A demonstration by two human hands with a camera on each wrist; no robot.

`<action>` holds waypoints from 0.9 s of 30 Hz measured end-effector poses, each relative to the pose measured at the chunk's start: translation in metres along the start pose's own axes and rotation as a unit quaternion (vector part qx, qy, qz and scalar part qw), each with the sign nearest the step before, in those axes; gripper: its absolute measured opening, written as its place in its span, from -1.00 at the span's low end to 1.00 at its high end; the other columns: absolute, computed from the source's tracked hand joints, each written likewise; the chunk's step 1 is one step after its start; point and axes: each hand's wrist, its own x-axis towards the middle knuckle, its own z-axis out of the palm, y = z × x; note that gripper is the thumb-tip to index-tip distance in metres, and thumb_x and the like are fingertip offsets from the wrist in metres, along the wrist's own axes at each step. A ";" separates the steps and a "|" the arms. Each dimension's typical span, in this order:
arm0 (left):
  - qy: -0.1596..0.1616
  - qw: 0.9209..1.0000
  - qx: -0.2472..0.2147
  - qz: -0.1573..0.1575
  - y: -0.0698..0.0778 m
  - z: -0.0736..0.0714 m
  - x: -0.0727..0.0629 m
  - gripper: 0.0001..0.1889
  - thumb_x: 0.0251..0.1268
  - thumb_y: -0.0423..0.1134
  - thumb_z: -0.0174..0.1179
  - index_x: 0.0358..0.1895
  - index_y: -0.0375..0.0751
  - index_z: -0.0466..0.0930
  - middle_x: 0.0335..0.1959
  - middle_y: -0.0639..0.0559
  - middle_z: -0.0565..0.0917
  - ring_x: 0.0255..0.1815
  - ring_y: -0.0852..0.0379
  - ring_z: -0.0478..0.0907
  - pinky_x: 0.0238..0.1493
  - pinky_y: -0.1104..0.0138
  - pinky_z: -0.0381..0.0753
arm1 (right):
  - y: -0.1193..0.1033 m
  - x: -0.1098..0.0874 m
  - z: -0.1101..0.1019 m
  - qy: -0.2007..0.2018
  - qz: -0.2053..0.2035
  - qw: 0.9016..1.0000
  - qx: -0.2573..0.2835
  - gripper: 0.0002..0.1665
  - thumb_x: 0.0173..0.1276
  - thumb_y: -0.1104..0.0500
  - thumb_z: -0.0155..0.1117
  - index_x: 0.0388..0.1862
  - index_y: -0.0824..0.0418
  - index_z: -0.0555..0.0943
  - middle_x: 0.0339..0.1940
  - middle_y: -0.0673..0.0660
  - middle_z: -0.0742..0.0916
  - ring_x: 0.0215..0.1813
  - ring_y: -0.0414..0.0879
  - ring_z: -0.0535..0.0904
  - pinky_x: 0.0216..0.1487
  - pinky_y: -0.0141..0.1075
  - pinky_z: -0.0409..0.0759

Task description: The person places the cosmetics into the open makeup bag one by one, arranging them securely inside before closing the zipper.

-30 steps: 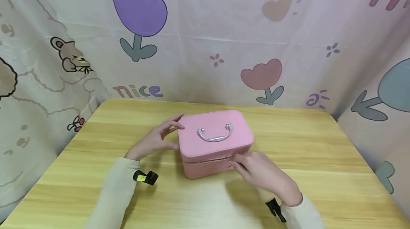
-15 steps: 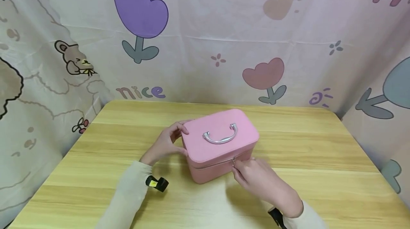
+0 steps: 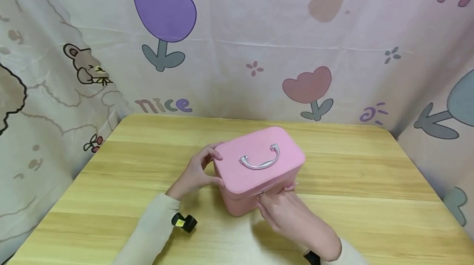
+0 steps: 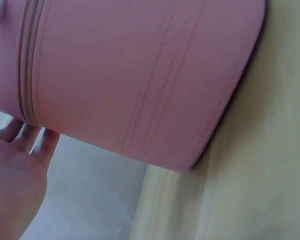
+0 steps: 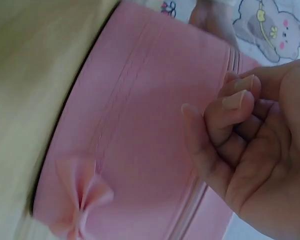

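Note:
A pink vanity case point(image 3: 240, 149) with a silver carry handle point(image 3: 261, 164) on its lid stands on the wooden table, lid down. My left hand point(image 3: 198, 172) grips its left end, thumb at the front corner and fingers at the back. At the front, my right hand point(image 3: 292, 215) pinches the small metal zipper pull point(image 3: 260, 195). In the right wrist view, its fingers are curled by the zipper point(image 5: 187, 212), and they hide the pull. A pink bow point(image 5: 80, 197) sits on the case's front. The left wrist view shows the zipper point(image 4: 27, 65) near the left fingers.
The wooden table point(image 3: 370, 199) stretches out around the case on all sides. Behind it and at both sides hangs a pale printed cloth point(image 3: 229, 18). Each wrist wears a small black camera, such as the one on the left sleeve point(image 3: 184, 222).
The right hand has drawn the zipper pull leftward along the case's front. The case has shifted slightly right and turned. My left hand has moved right and closed more firmly on its end.

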 end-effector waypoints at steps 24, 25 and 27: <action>-0.048 0.998 0.010 -0.025 0.006 0.001 0.001 -0.62 0.05 -0.33 0.43 -0.11 -0.21 0.45 0.41 -0.22 0.25 0.40 -0.21 0.19 0.36 0.07 0.20 | -0.009 -0.001 -0.008 -0.104 0.050 0.992 0.052 -0.85 0.35 0.18 0.23 -0.43 0.06 0.48 -0.58 -0.17 0.41 -0.59 -0.32 0.27 -0.60 -0.48 0.28; -0.054 0.998 0.021 -0.019 0.007 -0.002 0.002 -0.65 0.05 -0.38 0.41 -0.13 -0.20 0.47 0.40 -0.21 0.26 0.39 -0.20 0.21 0.34 0.03 0.21 | -0.007 -0.002 -0.011 -0.109 0.056 0.991 0.060 -0.89 0.37 0.18 0.21 -0.38 0.06 0.50 -0.56 -0.17 0.40 -0.57 -0.32 0.27 -0.59 -0.48 0.29; -0.059 0.997 0.055 -0.002 0.012 -0.005 0.003 -0.68 0.01 -0.44 0.42 -0.18 -0.15 0.53 0.38 -0.15 0.29 0.38 -0.17 0.23 0.32 -0.03 0.24 | -0.003 -0.004 -0.018 -0.116 0.059 0.989 0.072 -0.94 0.41 0.17 0.17 -0.30 0.04 0.52 -0.54 -0.18 0.41 -0.56 -0.34 0.27 -0.58 -0.49 0.29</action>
